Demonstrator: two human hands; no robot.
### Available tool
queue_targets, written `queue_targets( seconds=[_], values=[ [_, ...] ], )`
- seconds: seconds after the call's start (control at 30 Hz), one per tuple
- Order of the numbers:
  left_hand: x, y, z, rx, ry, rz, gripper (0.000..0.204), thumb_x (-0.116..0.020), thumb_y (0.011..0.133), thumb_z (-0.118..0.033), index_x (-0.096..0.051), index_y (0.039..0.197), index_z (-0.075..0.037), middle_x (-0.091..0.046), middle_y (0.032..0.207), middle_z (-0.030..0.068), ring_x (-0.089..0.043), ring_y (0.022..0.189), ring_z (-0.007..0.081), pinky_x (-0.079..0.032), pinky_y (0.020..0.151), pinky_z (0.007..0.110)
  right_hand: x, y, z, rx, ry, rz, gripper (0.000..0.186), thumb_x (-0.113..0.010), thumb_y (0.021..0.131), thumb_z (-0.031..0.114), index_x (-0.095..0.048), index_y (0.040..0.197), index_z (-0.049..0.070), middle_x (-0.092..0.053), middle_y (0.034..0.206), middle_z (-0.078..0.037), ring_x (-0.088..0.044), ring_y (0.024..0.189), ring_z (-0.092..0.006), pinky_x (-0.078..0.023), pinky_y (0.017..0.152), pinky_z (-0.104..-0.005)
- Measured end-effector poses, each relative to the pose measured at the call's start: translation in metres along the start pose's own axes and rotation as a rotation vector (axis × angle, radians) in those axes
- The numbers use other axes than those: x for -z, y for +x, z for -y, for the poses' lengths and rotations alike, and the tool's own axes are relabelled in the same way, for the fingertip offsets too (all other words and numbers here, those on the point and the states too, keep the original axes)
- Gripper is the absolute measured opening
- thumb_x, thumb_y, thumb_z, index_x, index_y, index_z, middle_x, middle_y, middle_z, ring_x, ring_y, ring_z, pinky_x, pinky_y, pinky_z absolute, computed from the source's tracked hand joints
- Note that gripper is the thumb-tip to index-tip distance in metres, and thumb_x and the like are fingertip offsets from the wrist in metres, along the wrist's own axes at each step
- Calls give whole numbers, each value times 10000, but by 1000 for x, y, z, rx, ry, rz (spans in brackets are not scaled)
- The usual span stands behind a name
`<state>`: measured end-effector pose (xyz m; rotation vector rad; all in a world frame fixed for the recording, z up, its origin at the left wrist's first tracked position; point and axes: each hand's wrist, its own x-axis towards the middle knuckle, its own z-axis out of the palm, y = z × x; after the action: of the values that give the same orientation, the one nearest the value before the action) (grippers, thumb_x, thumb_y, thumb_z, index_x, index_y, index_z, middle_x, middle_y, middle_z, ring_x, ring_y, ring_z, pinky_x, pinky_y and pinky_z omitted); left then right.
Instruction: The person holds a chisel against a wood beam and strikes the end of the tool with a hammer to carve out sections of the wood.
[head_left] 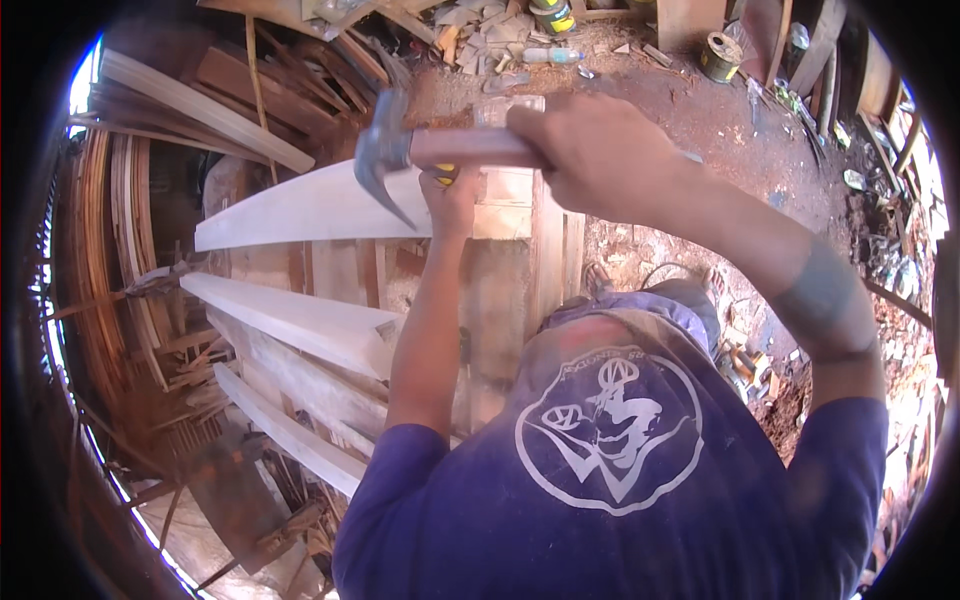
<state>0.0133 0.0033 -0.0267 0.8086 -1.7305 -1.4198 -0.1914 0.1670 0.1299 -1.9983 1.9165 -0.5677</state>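
My right hand [610,155] is closed round the wooden handle of a claw hammer [470,148], raised over the workpiece with its metal head to the left. Below the hammer, my left hand [456,208] grips a tool with a yellow-and-black handle [444,176]. Most of that tool is hidden by my fingers and the hammer, so its working end does not show. The left hand is at the right end of a pale, planed wooden beam [300,212]. Beside that hand is a light wooden block [503,222].
More pale beams [290,318] lie side by side nearer me. Long boards [200,105] lean at the far left. A plastic bottle [552,56], an open tin [722,56] and wood scraps [490,40] lie on the dirt floor beyond.
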Motion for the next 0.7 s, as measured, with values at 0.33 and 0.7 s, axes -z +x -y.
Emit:
queue_targets(
  seconds=[0.33,0.7],
  values=[
    [31,-2,-27,-52,-666,-181,401,-508,1041,-178,-333,683,-134,-259,537,-42,-251,494,105,-276,543,307,18,-25,-7,-182,454,-422,200,-592,784,96,-568,926,-43,-627,766,-276,-643,787,-461,-489,728,-497],
    [-2,6,-3,-124,-141,-106,438,-599,1005,-129,-330,659,-126,-316,539,-43,-286,445,72,-263,456,291,8,-28,-6,-136,385,-313,209,-575,797,64,-616,986,-18,-665,816,-276,-664,862,-457,-513,784,-515]
  ],
)
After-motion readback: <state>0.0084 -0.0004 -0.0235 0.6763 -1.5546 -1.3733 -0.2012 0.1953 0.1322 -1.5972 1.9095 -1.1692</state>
